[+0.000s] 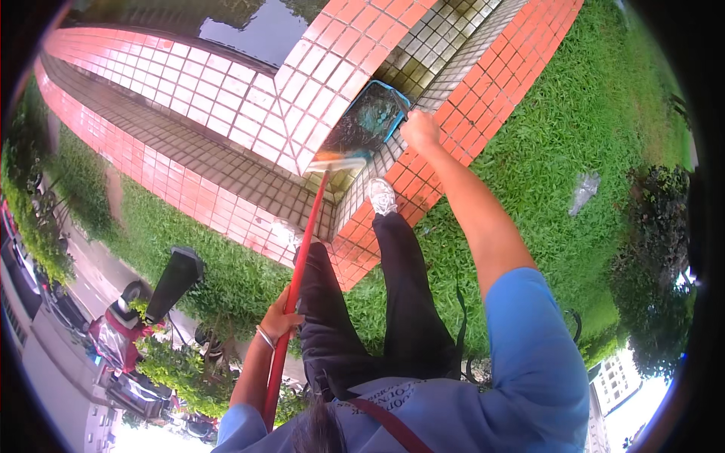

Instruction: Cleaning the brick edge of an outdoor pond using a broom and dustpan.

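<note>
My left hand (281,318) is wrapped around the red pole (306,243) of a broom. At its far end the broom head (338,163), white with blurred orange and blue bristles, sits low in the tiled channel (334,187). In my right hand (421,131) is the dark handle (400,103) of a blue-edged dustpan (391,131). The dustpan rests in the channel just beyond the bristles, with dark, wet-looking matter and some greenish bits in it. What exactly that matter is, I cannot tell.
Orange-red tiled ledges (481,85) border the channel, meeting in a corner near my white shoes (382,196). Dark water (255,31) lies behind the inner ledge (306,102). Grass (544,147) with a piece of clear plastic (584,193) extends right. A black post-like object (174,283) stands left.
</note>
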Demonstrator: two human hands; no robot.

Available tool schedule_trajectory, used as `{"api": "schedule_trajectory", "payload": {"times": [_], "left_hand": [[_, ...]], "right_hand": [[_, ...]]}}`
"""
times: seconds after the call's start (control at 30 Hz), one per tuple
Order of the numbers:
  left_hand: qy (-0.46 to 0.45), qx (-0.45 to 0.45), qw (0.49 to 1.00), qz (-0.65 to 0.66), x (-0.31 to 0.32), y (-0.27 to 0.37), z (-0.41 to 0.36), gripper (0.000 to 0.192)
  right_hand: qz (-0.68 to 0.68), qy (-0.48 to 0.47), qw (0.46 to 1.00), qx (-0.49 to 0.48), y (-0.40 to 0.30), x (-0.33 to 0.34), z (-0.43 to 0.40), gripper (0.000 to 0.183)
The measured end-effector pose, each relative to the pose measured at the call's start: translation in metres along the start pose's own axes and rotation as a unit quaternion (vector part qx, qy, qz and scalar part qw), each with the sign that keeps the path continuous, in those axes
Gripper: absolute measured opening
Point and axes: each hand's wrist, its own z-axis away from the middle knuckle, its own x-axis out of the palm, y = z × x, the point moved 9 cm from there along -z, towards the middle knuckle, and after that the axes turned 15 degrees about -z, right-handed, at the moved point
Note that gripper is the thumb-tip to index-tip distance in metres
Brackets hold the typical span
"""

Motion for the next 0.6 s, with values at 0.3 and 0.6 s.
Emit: {"api": "schedule_trajectory", "payload": {"times": [0.3,0.6], "left_hand": [[-0.045,0.013,0.995,-0.083,-0.025,0.054,-0.127,0.054],[-0.087,0.038,0.995,-0.032,0.008,0.153,-0.144,0.014]], "right_hand": [[-0.004,-0.014,1.000,0.001,0.000,0.008,-0.004,0.017],[-0.054,-0.018,0.998,0.009,0.004,0.001,-0.003,0.018]]}}
